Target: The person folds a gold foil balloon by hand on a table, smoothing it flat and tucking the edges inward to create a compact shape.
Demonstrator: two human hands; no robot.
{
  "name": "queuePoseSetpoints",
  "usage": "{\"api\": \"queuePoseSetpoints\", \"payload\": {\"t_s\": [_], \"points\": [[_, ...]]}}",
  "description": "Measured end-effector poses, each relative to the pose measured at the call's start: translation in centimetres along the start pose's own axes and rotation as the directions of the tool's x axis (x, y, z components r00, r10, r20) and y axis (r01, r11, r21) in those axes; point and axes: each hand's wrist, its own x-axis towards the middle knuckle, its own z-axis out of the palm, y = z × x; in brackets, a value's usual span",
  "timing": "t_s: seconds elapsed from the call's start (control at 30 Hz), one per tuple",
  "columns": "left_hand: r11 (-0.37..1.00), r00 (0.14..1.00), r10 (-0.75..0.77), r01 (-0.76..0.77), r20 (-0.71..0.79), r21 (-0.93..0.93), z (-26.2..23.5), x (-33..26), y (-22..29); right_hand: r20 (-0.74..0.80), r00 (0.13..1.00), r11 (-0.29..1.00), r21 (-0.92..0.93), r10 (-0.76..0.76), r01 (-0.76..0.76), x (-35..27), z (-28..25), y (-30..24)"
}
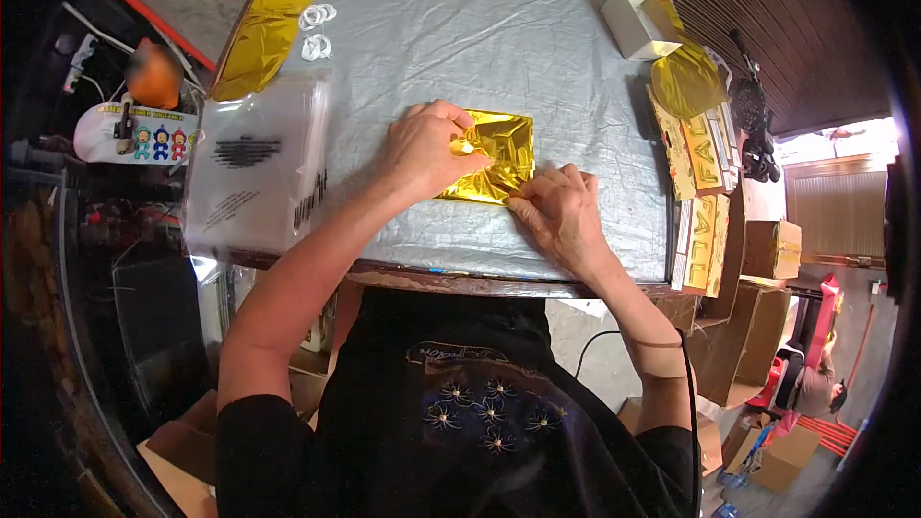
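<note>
One folded gold foil [499, 155] lies flat at the centre of the frame on a silver-covered table [537, 48], its long axis running roughly up and down, tilted slightly left. The left hand [427, 149] pinches a crumpled fold at the foil's left edge; the right hand [558, 211] pinches its lower right corner, fingers curled narrow. One clear plastic bag [254, 173] lies at left, perhaps several stacked. One white box [640, 24] sits upper right.
</note>
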Motion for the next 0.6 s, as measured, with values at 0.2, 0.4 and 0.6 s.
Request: {"api": "queuePoseSetpoints", "payload": {"t_s": [0.2,0.4,0.6], "points": [[0.999,0.999,-0.038,0.038,0.0,0.023,0.0,0.0,0.3,-0.119,0.987,0.974,-0.214,-0.105,0.078,-0.3,0.4,-0.5],[0.999,0.999,-0.025,0.025,0.028,0.021,-0.1,0.2,0.4,-0.146,0.955,0.967,-0.042,-0.256,0.253,-0.1,1.4,-0.6],[0.999,0.999,0.045,-0.045,-0.007,0.026,-0.2,-0.1,-0.1,0.214,0.954,0.953,-0.176,-0.209,0.248,-0.6,2.5,-1.9]]}}
